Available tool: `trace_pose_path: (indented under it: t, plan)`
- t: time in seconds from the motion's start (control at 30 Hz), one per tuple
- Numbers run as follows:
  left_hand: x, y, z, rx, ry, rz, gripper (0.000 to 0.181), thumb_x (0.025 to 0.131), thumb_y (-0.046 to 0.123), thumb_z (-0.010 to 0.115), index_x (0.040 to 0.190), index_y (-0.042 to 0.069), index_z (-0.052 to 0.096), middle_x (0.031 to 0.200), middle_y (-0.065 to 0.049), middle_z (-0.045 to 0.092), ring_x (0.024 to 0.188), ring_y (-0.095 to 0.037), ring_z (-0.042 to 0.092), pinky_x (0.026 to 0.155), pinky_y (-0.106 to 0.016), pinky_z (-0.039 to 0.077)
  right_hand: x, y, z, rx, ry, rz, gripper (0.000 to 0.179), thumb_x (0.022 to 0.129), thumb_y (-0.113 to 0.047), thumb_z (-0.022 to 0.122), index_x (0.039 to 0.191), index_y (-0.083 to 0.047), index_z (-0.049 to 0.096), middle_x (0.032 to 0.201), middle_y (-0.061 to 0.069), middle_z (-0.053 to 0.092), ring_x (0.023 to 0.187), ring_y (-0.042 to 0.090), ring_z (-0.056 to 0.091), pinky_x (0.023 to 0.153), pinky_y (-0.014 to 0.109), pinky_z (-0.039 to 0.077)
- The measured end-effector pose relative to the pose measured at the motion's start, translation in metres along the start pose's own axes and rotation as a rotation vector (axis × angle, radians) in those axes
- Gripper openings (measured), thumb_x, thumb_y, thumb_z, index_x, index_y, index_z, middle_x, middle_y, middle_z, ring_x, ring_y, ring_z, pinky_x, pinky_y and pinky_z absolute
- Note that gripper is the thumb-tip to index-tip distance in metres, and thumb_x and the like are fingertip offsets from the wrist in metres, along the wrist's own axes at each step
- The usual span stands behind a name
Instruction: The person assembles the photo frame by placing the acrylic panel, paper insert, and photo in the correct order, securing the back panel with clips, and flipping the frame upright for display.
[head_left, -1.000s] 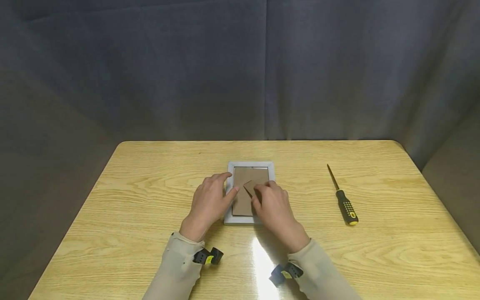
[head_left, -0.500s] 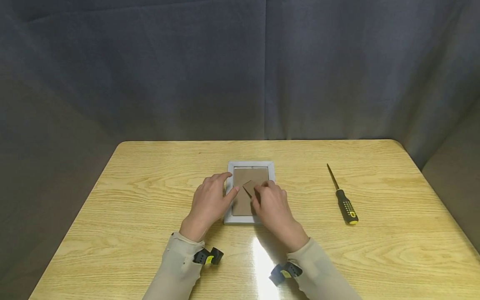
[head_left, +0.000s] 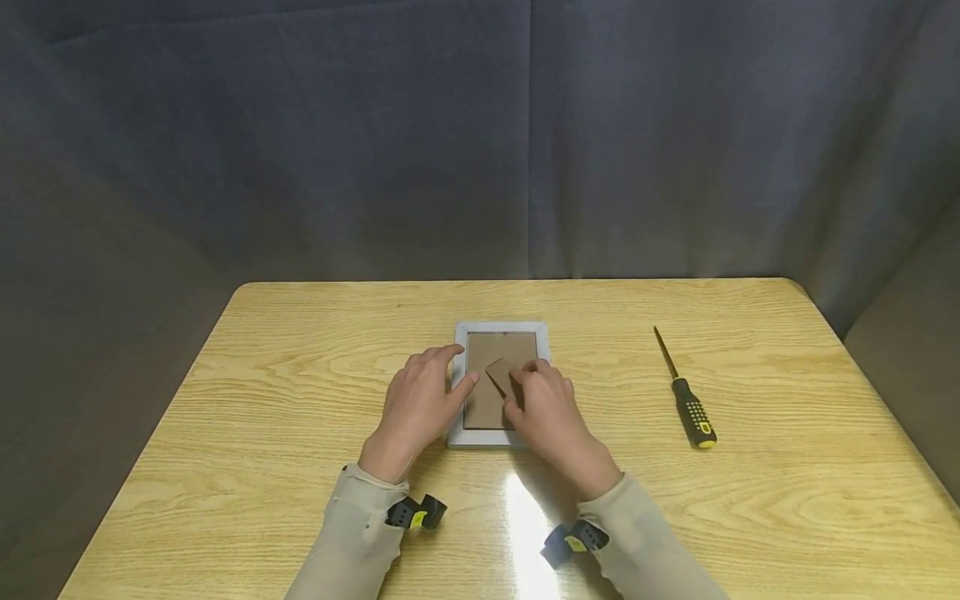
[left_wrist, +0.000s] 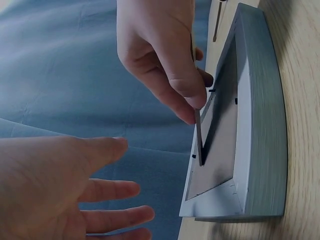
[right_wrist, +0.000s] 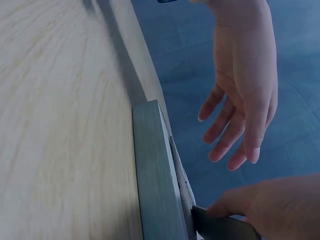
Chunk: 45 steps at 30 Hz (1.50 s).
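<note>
A photo frame with a pale grey rim (head_left: 487, 438) lies on the table, its brown backing board (head_left: 483, 408) facing up. From the board a brown stand flap (head_left: 501, 372) sticks up at a slant. My right hand (head_left: 553, 408) pinches this flap between thumb and fingers, as the left wrist view also shows. My left hand (head_left: 420, 396) hovers at the frame's left side with fingers spread and holds nothing; the wrist views show it apart from the frame. Small black tabs (left_wrist: 237, 101) line the rim's inner edge in the left wrist view.
To the right of the frame lies a screwdriver (head_left: 692, 412) with a black and yellow handle, its shaft pointing away. The wood-grain table (head_left: 300, 350) ends at a dark curtain (head_left: 375, 150). Glare shows near the front of the table.
Both hands stay nearly still. The right hand keeps its pinch on the stand flap, and the frame and screwdriver stay in place.
</note>
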<state>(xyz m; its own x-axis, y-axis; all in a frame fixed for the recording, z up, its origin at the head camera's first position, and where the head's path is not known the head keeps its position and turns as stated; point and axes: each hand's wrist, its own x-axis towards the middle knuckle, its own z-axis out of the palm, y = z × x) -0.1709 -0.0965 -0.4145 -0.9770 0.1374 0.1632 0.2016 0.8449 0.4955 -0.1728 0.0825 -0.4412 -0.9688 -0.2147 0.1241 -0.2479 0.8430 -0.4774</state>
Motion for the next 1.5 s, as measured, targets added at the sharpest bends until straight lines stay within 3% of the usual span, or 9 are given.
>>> trace_pose_path:
  t: [0.43, 0.83, 1.1, 1.3, 1.5]
  plan:
    - [0.001, -0.001, 0.000, -0.001, -0.005, 0.004, 0.050, 0.097, 0.037, 0.068, 0.135, 0.006, 0.063, 0.136, -0.016, 0.065, 0.124, -0.037, 0.062, 0.097, -0.052, 0.053, -0.001, 0.002, 0.004, -0.038, 0.033, -0.025, 0.039, 0.086, -0.012, 0.073, 0.121, 0.004, 0.070, 0.116, 0.024, 0.068, 0.098, 0.040, 0.065, 0.086, 0.053, 0.052]
    - [0.001, -0.005, -0.004, -0.024, 0.000, -0.027, 0.049, 0.097, 0.035, 0.068, 0.136, 0.007, 0.061, 0.139, -0.016, 0.063, 0.127, -0.038, 0.060, 0.099, -0.053, 0.051, -0.002, 0.002, 0.004, -0.052, -0.004, -0.013, 0.040, 0.085, -0.013, 0.076, 0.121, 0.003, 0.070, 0.114, 0.022, 0.067, 0.098, 0.038, 0.062, 0.086, 0.052, 0.051]
    - [0.001, -0.002, 0.000, -0.021, -0.023, -0.020, 0.049, 0.097, 0.037, 0.067, 0.135, 0.006, 0.062, 0.137, -0.017, 0.065, 0.124, -0.037, 0.062, 0.098, -0.052, 0.052, -0.003, 0.003, 0.005, -0.071, -0.001, -0.013, 0.040, 0.083, -0.012, 0.077, 0.120, 0.003, 0.070, 0.113, 0.021, 0.067, 0.097, 0.038, 0.061, 0.087, 0.051, 0.051]
    - [0.000, 0.001, 0.006, -0.014, -0.033, -0.012, 0.047, 0.097, 0.035, 0.067, 0.133, 0.006, 0.063, 0.134, -0.017, 0.066, 0.122, -0.036, 0.063, 0.097, -0.052, 0.052, -0.004, 0.002, 0.007, -0.098, -0.003, 0.000, 0.040, 0.087, -0.022, 0.076, 0.120, 0.001, 0.071, 0.117, 0.020, 0.068, 0.100, 0.038, 0.061, 0.084, 0.049, 0.050]
    - [-0.001, 0.003, 0.009, -0.013, -0.040, -0.013, 0.047, 0.097, 0.035, 0.066, 0.133, 0.006, 0.063, 0.134, -0.018, 0.066, 0.121, -0.036, 0.064, 0.096, -0.053, 0.053, -0.003, 0.001, 0.008, -0.113, 0.011, -0.006, 0.038, 0.091, -0.030, 0.073, 0.115, -0.001, 0.072, 0.112, 0.017, 0.068, 0.093, 0.034, 0.060, 0.077, 0.045, 0.048]
